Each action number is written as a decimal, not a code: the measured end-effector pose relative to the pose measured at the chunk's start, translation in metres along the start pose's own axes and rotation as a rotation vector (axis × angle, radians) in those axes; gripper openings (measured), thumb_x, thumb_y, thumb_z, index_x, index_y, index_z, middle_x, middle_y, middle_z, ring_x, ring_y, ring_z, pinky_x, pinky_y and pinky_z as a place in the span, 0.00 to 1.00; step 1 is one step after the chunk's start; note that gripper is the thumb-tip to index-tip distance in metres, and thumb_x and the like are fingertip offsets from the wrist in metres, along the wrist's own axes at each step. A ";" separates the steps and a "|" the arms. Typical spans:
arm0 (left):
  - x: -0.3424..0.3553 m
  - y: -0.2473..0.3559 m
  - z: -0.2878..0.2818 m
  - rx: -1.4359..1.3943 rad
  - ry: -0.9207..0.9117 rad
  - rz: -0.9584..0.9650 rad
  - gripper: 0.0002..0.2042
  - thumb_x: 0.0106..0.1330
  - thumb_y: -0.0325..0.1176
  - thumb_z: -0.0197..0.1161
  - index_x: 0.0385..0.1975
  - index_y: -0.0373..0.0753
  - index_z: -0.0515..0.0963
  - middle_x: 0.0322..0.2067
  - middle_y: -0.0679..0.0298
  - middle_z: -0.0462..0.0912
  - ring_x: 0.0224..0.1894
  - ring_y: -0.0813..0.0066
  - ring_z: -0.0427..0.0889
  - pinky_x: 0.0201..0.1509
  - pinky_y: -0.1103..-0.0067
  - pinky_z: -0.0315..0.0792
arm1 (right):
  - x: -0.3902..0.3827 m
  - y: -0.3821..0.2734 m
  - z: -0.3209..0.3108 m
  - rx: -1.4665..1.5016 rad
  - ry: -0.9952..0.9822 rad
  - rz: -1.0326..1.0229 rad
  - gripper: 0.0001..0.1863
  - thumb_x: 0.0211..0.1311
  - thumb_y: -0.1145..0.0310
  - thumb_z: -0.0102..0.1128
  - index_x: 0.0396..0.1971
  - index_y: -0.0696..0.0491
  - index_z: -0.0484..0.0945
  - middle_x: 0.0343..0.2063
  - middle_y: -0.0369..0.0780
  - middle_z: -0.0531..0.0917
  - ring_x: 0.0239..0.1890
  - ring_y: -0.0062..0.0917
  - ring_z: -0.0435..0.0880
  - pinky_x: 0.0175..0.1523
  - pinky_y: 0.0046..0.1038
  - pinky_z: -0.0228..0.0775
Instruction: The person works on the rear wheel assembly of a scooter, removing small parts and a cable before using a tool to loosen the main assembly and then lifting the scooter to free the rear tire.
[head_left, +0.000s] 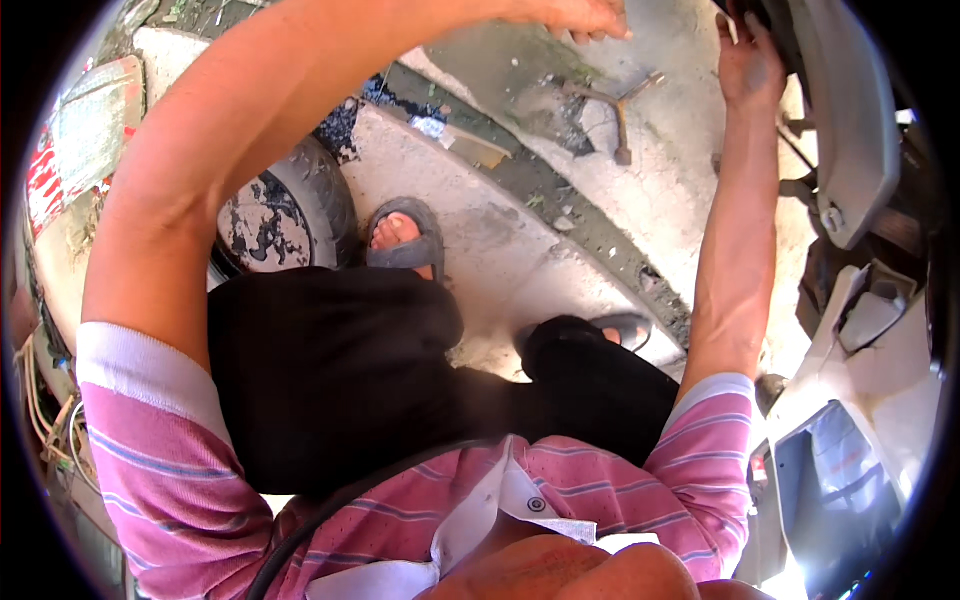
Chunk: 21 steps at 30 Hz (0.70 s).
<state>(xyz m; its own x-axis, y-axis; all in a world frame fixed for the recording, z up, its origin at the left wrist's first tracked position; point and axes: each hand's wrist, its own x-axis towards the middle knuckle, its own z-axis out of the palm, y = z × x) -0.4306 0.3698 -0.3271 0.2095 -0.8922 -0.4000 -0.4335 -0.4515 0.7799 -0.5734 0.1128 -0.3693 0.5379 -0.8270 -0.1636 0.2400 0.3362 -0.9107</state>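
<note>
My left hand is at the top middle, its bare forearm arching over from the left. Its fingers are curled together; the frame's edge cuts off part of it, and whatever it may hold is hidden. At the upper right my right hand reaches up with its palm showing. Its fingers bend into shadow around a dark part beside a grey vehicle panel, so what they grip cannot be made out. A rusty Y-shaped socket wrench lies on the concrete between and below my hands.
A worn black tyre lies beside my left knee. Along the right stand white body panels of a vehicle. A debris-filled gap crosses the concrete ahead of my sandalled feet. Loose cables hang at the far left.
</note>
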 end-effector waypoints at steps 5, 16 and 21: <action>-0.009 -0.007 0.009 -0.081 -0.044 -0.056 0.16 0.65 0.44 0.63 0.42 0.37 0.87 0.33 0.59 0.89 0.35 0.68 0.87 0.42 0.71 0.79 | 0.020 0.006 -0.013 -0.035 -0.036 -0.050 0.17 0.71 0.76 0.56 0.58 0.57 0.71 0.56 0.41 0.76 0.58 0.31 0.76 0.61 0.42 0.73; 0.084 0.077 0.030 -0.076 0.518 0.134 0.17 0.64 0.40 0.60 0.35 0.28 0.84 0.37 0.41 0.86 0.44 0.46 0.87 0.48 0.61 0.80 | 0.011 0.012 -0.013 -0.218 -0.224 -0.147 0.26 0.66 0.80 0.54 0.63 0.49 0.74 0.59 0.38 0.81 0.61 0.33 0.80 0.65 0.43 0.69; 0.086 0.115 0.041 -0.355 0.880 0.070 0.12 0.64 0.32 0.60 0.35 0.27 0.84 0.34 0.38 0.86 0.42 0.44 0.88 0.48 0.61 0.81 | -0.005 -0.001 0.018 -0.213 -0.073 -0.139 0.24 0.71 0.73 0.54 0.66 0.53 0.67 0.59 0.37 0.75 0.57 0.27 0.76 0.56 0.36 0.74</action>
<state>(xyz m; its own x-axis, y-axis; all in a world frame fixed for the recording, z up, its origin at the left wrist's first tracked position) -0.4981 0.2420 -0.2913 0.8409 -0.5392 0.0465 -0.2091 -0.2445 0.9468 -0.5620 0.1248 -0.3609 0.5701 -0.8215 -0.0106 0.1445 0.1129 -0.9830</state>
